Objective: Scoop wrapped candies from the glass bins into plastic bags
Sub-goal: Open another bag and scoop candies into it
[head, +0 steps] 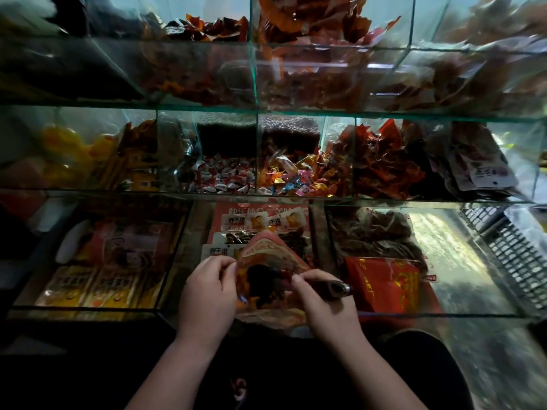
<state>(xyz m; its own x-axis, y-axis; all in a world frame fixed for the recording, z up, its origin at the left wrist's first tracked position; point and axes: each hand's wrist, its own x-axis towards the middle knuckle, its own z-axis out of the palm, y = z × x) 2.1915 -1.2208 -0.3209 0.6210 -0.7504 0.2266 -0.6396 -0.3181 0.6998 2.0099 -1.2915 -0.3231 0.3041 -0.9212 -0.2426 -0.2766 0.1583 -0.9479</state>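
Note:
A clear plastic bag [270,261] with red and orange print is held open low in the middle, over the front glass bin [189,238]. My left hand [207,291] pinches the bag's left rim. My right hand [322,303] pinches the right rim and also grips a dark scoop handle [337,288] that sticks out to the right. Dark wrapped pieces show inside the bag. On the middle shelf, red-and-white wrapped candies [228,179] and mixed colourful candies [296,179] fill two glass bins.
Glass shelves rise in three tiers with upright dividers. Red packets [381,164] and flat grey packs [479,164] fill bins at right. Yellow packets [88,288] lie lower left, a red bag [384,282] lower right. A dark plastic crate [515,250] stands far right.

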